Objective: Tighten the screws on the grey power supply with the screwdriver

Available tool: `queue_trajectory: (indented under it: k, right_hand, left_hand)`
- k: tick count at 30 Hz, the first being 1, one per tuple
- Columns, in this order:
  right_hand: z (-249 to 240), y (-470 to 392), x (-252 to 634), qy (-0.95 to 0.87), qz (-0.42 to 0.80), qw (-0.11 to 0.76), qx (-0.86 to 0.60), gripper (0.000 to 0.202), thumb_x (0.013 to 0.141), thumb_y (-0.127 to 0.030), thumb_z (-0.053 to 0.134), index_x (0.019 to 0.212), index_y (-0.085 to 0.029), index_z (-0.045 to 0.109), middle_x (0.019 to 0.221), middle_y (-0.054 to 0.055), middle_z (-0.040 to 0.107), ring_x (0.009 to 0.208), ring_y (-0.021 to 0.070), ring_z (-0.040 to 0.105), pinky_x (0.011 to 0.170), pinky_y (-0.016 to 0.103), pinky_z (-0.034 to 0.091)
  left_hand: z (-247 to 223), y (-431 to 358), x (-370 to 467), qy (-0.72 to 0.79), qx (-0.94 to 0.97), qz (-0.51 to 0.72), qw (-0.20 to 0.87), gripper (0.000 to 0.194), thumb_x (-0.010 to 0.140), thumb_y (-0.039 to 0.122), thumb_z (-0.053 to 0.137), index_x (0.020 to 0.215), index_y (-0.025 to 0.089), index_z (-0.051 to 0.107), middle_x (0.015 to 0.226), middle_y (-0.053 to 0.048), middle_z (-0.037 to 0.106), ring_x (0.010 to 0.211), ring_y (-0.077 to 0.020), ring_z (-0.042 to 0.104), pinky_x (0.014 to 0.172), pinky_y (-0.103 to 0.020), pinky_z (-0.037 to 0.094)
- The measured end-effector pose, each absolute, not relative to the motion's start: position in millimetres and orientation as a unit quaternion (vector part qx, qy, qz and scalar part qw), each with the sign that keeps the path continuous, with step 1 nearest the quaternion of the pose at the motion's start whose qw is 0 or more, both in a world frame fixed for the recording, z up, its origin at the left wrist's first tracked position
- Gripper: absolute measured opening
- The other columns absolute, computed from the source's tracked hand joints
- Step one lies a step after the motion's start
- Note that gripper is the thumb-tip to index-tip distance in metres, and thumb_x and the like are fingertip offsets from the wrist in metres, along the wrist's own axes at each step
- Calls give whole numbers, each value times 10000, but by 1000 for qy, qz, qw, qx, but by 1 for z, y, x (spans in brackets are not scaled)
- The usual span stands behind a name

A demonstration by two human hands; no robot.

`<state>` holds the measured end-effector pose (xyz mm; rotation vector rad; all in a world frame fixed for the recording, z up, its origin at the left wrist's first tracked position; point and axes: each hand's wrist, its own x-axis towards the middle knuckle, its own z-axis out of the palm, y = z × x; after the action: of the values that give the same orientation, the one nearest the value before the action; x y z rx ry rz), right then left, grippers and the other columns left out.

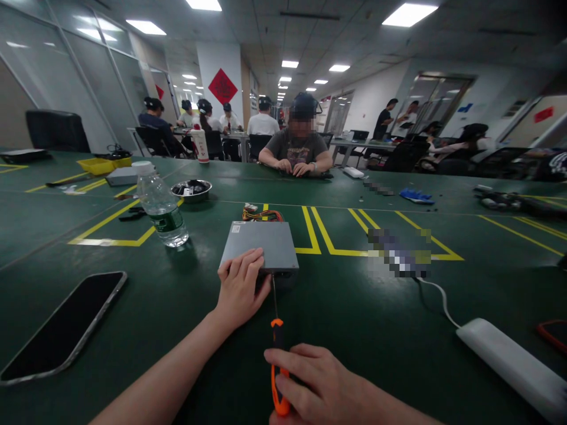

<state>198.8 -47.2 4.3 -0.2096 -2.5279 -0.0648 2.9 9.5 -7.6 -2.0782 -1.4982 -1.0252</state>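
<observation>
A grey metal box (270, 239) with a small white label lies on the green table, a bundle of coloured wires (261, 216) behind it. My left hand (241, 283) grips the box's near left part, fingers on its top and thumb at its near side. An orange and black screwdriver (278, 372) is held in my right hand (310, 378) by its handle. Its thin shaft points away from me, and the tip meets the near side of the box, where the exact contact spot is too small to tell.
A water bottle (163, 206) and a metal bowl (192, 190) stand left, beyond a phone (66, 324). At right lie a white power strip (509, 360) with a cable and a blue object (416, 196). A person (296, 141) sits across the green table (199, 378).
</observation>
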Motion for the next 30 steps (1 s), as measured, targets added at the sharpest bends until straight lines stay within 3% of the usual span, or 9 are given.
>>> queue_trajectory:
  k: [4,7,14,20,26,30]
  right_hand:
    - [12,-46,198,-949,-7,305,-74,358,996,-369,279,1022,-108,524,1020,133,638,936,154,612,734,245,509]
    - [16,-48,199,-956,-22,281,-75,295,988,-321,317,1119,-134,504,1059,128,623,946,153,606,729,245,511]
    - [3,-49,203,-937,-46,330,-102,305,940,-401,445,844,-137,565,992,132,657,844,151,641,766,256,515]
    - [16,-49,201,-952,-35,289,-93,305,990,-328,313,1065,-157,555,1027,129,651,979,152,608,790,248,510]
    - [0,-50,201,-944,-57,313,-93,259,934,-360,465,842,-147,580,1016,158,647,875,166,638,761,267,522]
    - [7,-49,200,-949,-22,301,-91,268,970,-344,382,958,-144,561,1040,140,638,935,151,619,778,249,514]
  left_hand:
    - [-8,11,2,-533,-739,-365,190,235,821,263,525,1048,214,482,1200,-76,594,1113,-234,520,870,-411,277]
    - [-9,11,1,-533,-737,-368,192,247,813,255,528,1054,218,487,1194,-79,596,1108,-242,521,872,-417,278]
    - [-7,9,3,-536,-736,-366,192,248,822,259,518,1066,223,486,1201,-81,592,1104,-240,512,875,-415,273]
    - [-8,9,3,-539,-737,-366,181,248,830,278,513,1068,219,477,1215,-71,582,1125,-229,498,885,-413,276]
    - [-7,8,3,-545,-736,-363,173,235,838,278,505,1064,221,473,1219,-68,580,1134,-227,494,889,-415,276]
    - [-5,7,3,-544,-737,-360,177,230,836,279,508,1057,223,471,1213,-74,582,1128,-229,497,881,-417,274]
